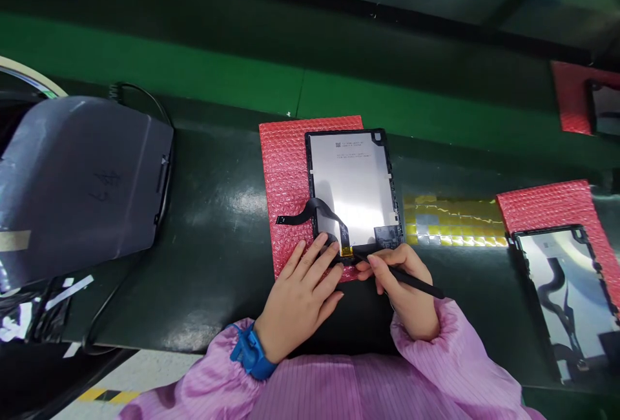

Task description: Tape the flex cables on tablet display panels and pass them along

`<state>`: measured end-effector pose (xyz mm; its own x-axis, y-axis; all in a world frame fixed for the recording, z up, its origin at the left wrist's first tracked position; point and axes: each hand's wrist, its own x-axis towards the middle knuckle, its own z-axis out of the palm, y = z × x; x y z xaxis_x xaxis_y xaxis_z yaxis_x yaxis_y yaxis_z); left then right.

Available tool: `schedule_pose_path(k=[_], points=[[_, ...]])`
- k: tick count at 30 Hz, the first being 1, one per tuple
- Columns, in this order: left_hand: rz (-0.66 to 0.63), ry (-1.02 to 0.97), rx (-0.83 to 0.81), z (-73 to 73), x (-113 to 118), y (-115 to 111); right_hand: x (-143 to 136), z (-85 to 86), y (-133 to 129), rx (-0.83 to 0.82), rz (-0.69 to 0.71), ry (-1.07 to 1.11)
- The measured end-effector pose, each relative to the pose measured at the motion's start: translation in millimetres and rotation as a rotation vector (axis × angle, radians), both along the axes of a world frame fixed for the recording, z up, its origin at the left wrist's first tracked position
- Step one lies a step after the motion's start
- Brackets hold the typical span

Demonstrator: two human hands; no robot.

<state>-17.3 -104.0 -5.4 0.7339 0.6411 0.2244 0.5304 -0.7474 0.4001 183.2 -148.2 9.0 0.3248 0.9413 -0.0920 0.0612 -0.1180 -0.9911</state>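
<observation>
A display panel with a silvery back and black frame lies on a red bubble-wrap sheet. From its lower edge a black flex cable curves up and out to the left, with a gold-coloured part at its base. My left hand, fingers spread, rests on the panel's lower left corner and the wrap. In my right hand is a thin black tool, pinched between thumb and fingers, its tip beside the gold part. A blue band circles my left wrist.
A grey device with a cord stands at the left. Rows of yellow tape pieces lie right of the panel. Farther right, a second panel rests partly on red wrap. Another panel is at the upper right.
</observation>
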Motion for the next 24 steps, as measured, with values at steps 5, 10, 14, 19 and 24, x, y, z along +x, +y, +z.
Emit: schedule_pose_path(k=[5, 10, 14, 19, 24], points=[[0.000, 0.009, -0.010, 0.9, 0.3, -0.3, -0.8, 0.6, -0.8, -0.004, 0.006, 0.005], [-0.002, 0.012, -0.008, 0.9, 0.0, 0.2, -1.2, 2.0, 1.4, -0.008, 0.010, -0.025], [-0.004, 0.004, 0.000, 1.4, -0.1, 0.6, -1.2, 3.5, 2.5, -0.008, 0.009, -0.051], [0.005, -0.006, 0.001, 2.4, 0.5, 0.8, -0.3, 3.1, 0.8, -0.003, -0.004, -0.045], [0.003, -0.001, -0.007, 2.3, 0.7, 0.2, -2.2, 5.4, 1.2, 0.060, -0.013, -0.029]])
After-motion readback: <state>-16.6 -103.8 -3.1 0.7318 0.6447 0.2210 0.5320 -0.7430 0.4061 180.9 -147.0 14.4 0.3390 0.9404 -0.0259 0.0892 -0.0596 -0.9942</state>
